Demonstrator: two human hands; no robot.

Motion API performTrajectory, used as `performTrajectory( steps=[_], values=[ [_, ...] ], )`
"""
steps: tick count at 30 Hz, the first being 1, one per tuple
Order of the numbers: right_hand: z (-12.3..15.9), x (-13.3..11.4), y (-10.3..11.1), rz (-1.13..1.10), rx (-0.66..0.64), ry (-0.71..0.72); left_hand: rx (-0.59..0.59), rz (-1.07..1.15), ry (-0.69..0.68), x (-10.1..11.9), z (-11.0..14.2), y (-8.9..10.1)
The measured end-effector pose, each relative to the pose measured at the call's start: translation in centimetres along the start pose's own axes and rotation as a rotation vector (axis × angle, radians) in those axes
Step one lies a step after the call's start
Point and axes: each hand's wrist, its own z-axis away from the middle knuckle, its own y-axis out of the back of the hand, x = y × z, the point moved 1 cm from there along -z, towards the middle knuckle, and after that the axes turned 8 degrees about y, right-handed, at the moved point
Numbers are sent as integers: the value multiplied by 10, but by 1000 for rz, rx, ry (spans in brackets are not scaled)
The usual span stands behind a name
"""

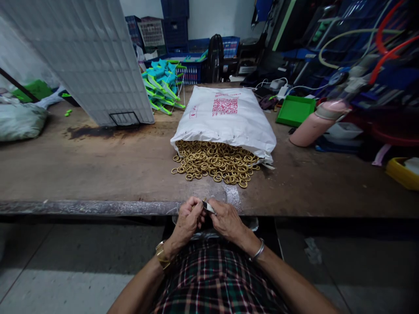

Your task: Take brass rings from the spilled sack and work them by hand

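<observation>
Just in front of the table's near edge, my left hand (190, 216) is closed in a pinch. A sliver of gold shows at its fingertips, apparently a brass-coloured ring mostly hidden by the fingers. My right hand (228, 219) grips a small black-and-white tool (209, 207) whose dark end meets the left fingertips; its exact kind is too small to tell. Beyond both hands, a heap of brass-coloured rings (216, 163) spills from the mouth of a white woven sack (225, 117) lying on its side, printed in red.
The brown wooden table (114, 174) spans the view. A pale corrugated panel (98, 65) stands at left, beside blue-and-green plastic pieces (163, 87). To the right are a green tray (295, 110), a pink bottle (314, 124) and a yellow container (402, 172).
</observation>
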Motion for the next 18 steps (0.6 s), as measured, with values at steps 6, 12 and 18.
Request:
performTrajectory(
  steps=[6, 12, 18],
  values=[
    [-1, -1, -1, 25, -25, -23, 8, -19, 12, -4, -3, 1],
    [-2, -2, 0, 33, -52, -47, 16, -53, 7, -5, -3, 1],
    [0, 0, -1, -17, -40, 5, 9, -63, 4, -5, -1, 2]
  ],
)
